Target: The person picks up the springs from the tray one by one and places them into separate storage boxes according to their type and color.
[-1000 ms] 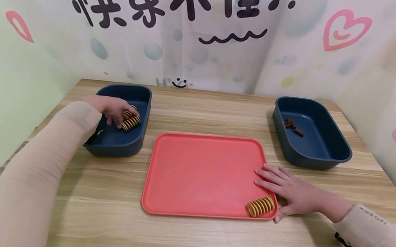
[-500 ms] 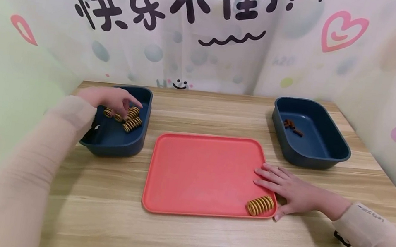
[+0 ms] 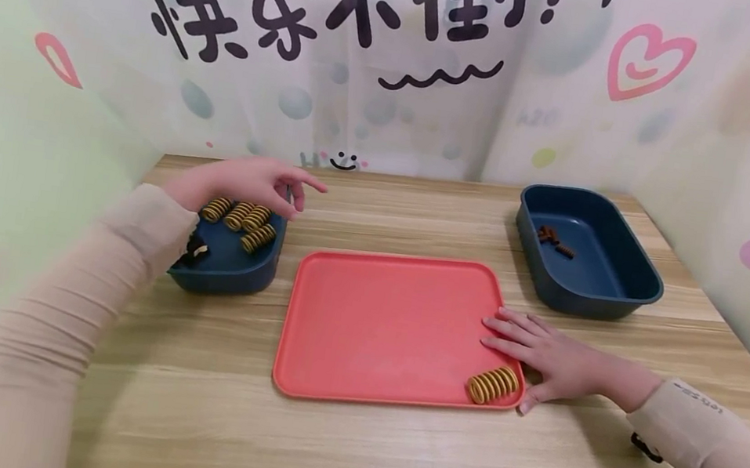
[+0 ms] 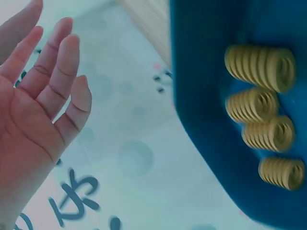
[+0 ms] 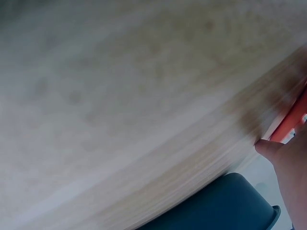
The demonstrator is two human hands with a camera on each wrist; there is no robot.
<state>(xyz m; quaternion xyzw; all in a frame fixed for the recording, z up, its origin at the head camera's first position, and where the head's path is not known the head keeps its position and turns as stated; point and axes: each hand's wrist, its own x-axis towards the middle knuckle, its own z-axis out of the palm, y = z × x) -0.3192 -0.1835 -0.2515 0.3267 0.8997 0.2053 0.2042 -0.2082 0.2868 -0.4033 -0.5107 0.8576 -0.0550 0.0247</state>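
My left hand (image 3: 250, 182) hovers over the back right rim of the left blue bin (image 3: 226, 284), index finger stretched to the right. In the left wrist view that hand (image 4: 36, 110) shows its bare palm and loosely bent fingers, holding nothing. Several gold coil springs (image 3: 257, 238) lie in the bin below it. Another gold coil spring (image 3: 493, 385) lies on its side in the front right corner of the red tray (image 3: 378, 321). My right hand (image 3: 557, 362) rests with spread fingers on the tray's right edge, its thumb down by the corner beside that spring.
A second blue bin (image 3: 596, 307) stands at the back right, with a few small brown springs (image 3: 549, 235) in it. The wooden table (image 3: 352, 460) runs back to a printed curtain (image 3: 403, 127); curtains also close both sides.
My left hand has come up out of the left bin and moved right over its rim, uncovering the gold springs. My right hand and the tray spring stay in place.
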